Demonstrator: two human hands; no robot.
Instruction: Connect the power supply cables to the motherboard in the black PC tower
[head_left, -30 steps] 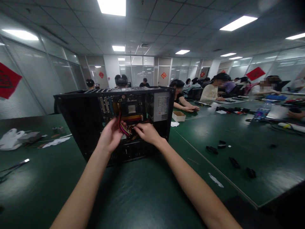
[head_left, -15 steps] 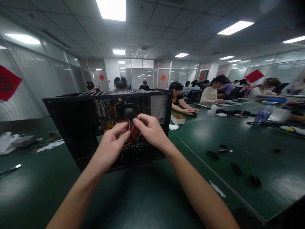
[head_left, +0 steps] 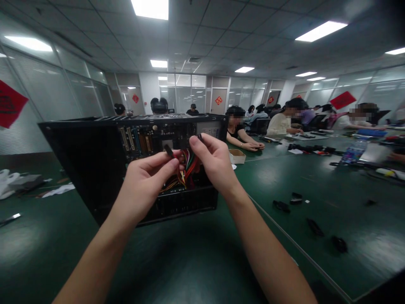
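Observation:
An open black computer case stands on the green table, its inside turned towards me. The motherboard shows at the back of it, with pale, blue and brown slots. In front of the board, my left hand pinches a small black cable connector between thumb and fingers. My right hand is closed on another black connector, of which only the tip shows. Between and below the hands hangs a bundle of coloured wires, red, yellow, green and white. Fingers hide part of the wires.
Several small black parts lie on the table at the right. A small open box stands behind the case, near a co-worker's hands. At the left are a grey block and a metal tool. A plastic bottle stands far right.
Both hands have risen slightly and moved a little apart, and black connectors now show at the fingertips. More of the coloured wire bundle is exposed. The view has shifted slightly.

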